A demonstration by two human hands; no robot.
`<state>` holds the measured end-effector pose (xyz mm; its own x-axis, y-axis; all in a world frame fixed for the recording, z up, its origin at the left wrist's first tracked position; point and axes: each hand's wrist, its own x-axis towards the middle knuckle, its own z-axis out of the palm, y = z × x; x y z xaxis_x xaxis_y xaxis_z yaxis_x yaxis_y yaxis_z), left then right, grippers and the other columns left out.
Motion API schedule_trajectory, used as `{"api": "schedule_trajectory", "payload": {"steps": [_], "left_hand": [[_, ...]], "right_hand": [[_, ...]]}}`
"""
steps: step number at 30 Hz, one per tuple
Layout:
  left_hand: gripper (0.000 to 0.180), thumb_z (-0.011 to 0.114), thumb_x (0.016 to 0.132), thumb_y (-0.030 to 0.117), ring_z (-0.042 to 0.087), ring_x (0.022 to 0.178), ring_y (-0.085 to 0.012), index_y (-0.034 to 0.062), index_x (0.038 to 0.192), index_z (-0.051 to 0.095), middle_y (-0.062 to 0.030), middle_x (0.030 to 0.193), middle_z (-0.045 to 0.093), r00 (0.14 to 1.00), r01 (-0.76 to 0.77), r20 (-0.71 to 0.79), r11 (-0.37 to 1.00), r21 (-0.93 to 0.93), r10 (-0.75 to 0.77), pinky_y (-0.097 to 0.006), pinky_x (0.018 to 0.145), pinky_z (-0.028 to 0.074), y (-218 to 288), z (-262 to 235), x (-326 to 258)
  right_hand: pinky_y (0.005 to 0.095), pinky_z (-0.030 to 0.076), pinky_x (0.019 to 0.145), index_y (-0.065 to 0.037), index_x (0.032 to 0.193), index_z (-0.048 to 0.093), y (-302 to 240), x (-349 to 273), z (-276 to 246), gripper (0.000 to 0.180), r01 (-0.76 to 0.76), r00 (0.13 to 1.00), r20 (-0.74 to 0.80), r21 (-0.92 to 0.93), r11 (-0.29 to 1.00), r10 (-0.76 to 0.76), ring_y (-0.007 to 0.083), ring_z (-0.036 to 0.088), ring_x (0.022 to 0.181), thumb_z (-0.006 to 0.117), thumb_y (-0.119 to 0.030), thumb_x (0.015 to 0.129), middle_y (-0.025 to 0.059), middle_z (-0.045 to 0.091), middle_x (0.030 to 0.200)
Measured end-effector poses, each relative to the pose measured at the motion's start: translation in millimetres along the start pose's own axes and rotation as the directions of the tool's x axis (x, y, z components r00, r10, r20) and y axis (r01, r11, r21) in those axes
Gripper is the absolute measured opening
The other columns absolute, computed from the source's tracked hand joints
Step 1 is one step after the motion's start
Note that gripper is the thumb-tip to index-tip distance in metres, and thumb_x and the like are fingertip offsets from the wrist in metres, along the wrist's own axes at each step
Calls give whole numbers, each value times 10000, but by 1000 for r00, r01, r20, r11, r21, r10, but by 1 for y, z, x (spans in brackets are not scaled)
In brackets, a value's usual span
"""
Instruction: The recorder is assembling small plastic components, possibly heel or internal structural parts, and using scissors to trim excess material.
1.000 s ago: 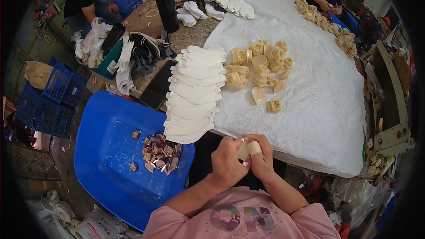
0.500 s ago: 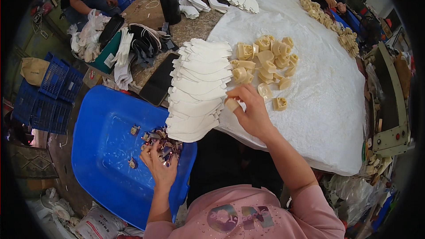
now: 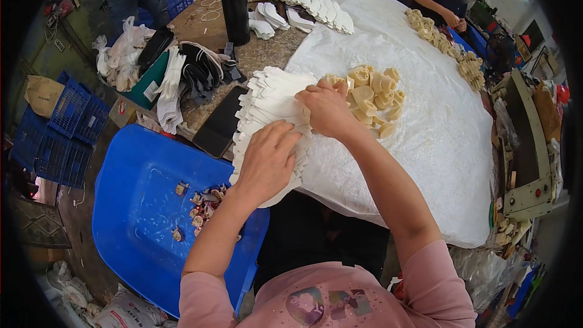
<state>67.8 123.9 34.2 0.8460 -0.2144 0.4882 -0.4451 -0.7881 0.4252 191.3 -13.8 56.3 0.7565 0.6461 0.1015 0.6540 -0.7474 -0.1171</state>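
The overlapping row of white pieces (image 3: 265, 94) lies directly under the left grip (image 3: 266, 161) and just left of the right grip (image 3: 326, 109); the row's long axis runs away from the person, past both grips, while each piece lies crosswise to it; the left grip covers the nearer stretch, the right grip meets the row's right edge farther out. The left fingers are bent and slightly apart over the white pieces, thumb hidden; the right fingers are curled downward, tips out of sight; I cannot tell whether either grip is clamped on anything. The cream pieces (image 3: 367, 94) are heaped just right of the right grip, beyond its fingers and nearer to it than to the left; the blue tub (image 3: 143, 176), with shiny reddish parts (image 3: 200, 211) in it, is left of the left grip, partly beneath that forearm; the white sheet (image 3: 419, 152) spreads rightward from the right grip over the counter (image 3: 267, 54).
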Motion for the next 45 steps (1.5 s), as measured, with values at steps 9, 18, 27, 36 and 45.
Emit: {"api": "schedule_trajectory", "payload": {"steps": [9, 18, 27, 36, 45], "left_hand": [[398, 616, 770, 91, 458, 1171, -311, 8, 1147, 523, -178, 1200, 509, 999, 2, 38, 995, 103, -6, -403, 982, 349, -2, 16, 3], [415, 611, 771, 77, 463, 1156, -339, -22, 1165, 528, -197, 1178, 527, 1000, 6, 17, 997, 74, -7, -415, 992, 355, -7, 17, -2], [382, 599, 769, 48, 481, 1134, -357, -29, 1140, 546, -215, 1134, 555, 999, 17, 43, 999, 32, -18, -424, 987, 372, -9, 15, -5], [370, 587, 769, 38, 443, 1215, -342, -30, 1130, 539, -214, 1214, 534, 998, -4, 57, 999, 32, 2, -420, 1013, 352, -10, 13, -2], [558, 640, 750, 94, 463, 1134, -387, -47, 1253, 447, -241, 1203, 492, 998, 55, 38, 981, -186, -48, -425, 968, 372, 40, -9, 6]], "right_hand": [[493, 286, 887, -112, 887, 633, 14, 2, 10, 274, 94, 992, -92, 56, 994, -89, 224, 477, 1017, 590, 33, 657, 17, 582, 961], [398, 281, 860, -134, 987, 648, -27, 26, 12, 402, 174, 979, -143, 230, 957, -144, 226, 457, 1020, 520, 63, 661, 41, 561, 1004], [402, 375, 832, -78, 891, 584, -35, 39, 34, 334, 278, 947, -264, 385, 880, -184, 280, 454, 1020, 494, 122, 640, 112, 531, 964], [324, 448, 701, -26, 883, 507, 7, 8, 11, 282, 157, 870, -344, 872, 463, 353, 239, 558, 802, 443, 155, 676, 106, 559, 843], [344, 385, 776, -49, 950, 537, 16, -98, -74, 339, 285, 881, -473, 528, 800, -1, 266, 526, 878, 562, 88, 641, 95, 546, 882]]}}
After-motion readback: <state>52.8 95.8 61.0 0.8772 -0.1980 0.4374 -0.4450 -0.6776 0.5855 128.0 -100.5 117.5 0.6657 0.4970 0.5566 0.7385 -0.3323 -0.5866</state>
